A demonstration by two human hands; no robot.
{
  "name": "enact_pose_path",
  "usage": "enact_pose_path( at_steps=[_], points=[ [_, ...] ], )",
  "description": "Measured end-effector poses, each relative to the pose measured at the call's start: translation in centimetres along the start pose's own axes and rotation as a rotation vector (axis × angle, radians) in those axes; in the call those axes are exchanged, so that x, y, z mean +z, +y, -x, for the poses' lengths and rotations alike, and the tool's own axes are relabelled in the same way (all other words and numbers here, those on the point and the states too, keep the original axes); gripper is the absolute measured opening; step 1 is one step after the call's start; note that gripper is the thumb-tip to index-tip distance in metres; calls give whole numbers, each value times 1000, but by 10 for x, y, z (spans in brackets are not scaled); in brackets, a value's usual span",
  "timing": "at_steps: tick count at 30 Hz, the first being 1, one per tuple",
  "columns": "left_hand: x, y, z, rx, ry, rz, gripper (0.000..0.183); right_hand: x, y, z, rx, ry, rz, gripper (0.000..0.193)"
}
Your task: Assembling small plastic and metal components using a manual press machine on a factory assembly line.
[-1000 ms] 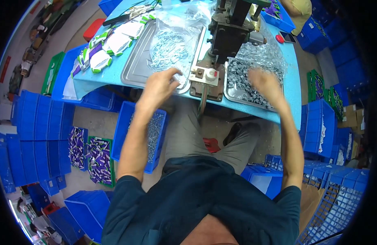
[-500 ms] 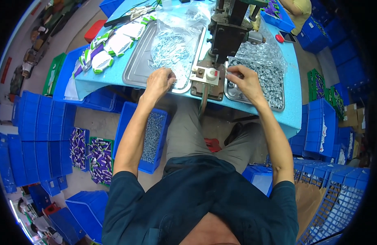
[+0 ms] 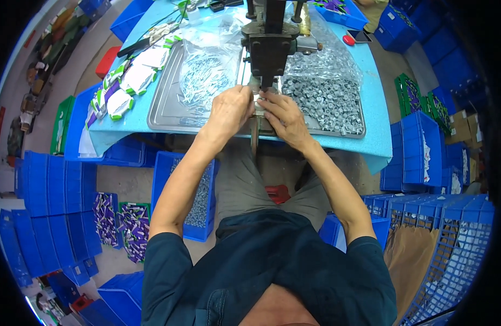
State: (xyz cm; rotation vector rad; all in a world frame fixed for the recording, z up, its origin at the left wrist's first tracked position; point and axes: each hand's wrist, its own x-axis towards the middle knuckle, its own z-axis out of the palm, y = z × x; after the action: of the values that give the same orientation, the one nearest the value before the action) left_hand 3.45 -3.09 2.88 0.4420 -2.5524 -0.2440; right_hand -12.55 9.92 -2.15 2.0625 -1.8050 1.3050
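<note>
Small part (image 3: 259,101) sits at the base of the dark press (image 3: 268,43), between both hands; mostly covered by fingers, shape and long axis unreadable. Left hand (image 3: 228,111) and right hand (image 3: 283,117) meet under the press head, fingertips curled together and closed on the part from either side. Press top is cut off by the frame edge. Left of it, a metal tray (image 3: 169,103) with a clear bag of thin pins (image 3: 204,76). Right, a tray heaped with grey round pieces (image 3: 326,98). Blue table (image 3: 375,125) beneath; blue bin of parts (image 3: 199,198) below.
</note>
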Motion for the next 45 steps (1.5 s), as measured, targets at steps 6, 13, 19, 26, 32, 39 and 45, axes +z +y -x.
enact_pose_path(
  at_steps=[6,13,19,26,32,39,45],
  points=[
    [17,8,-3,-493,156,848,16,3,-2,6,30,53,-16,38],
    [26,15,-4,-530,134,814,16,6,3,10,59,47,-35,38],
    [16,15,-8,-324,110,580,14,7,6,10,48,52,-51,38],
    [11,19,-18,-283,31,420,19,-86,32,-102,521,120,-1111,44],
    [8,4,-1,-405,18,456,21,-159,-54,-230,7,283,-751,50],
    [20,27,-19,-383,11,593,21,-164,-55,-131,-484,427,-129,47],
    [10,10,-8,-424,48,694,16,-188,43,-146,226,178,-421,37]
  ],
)
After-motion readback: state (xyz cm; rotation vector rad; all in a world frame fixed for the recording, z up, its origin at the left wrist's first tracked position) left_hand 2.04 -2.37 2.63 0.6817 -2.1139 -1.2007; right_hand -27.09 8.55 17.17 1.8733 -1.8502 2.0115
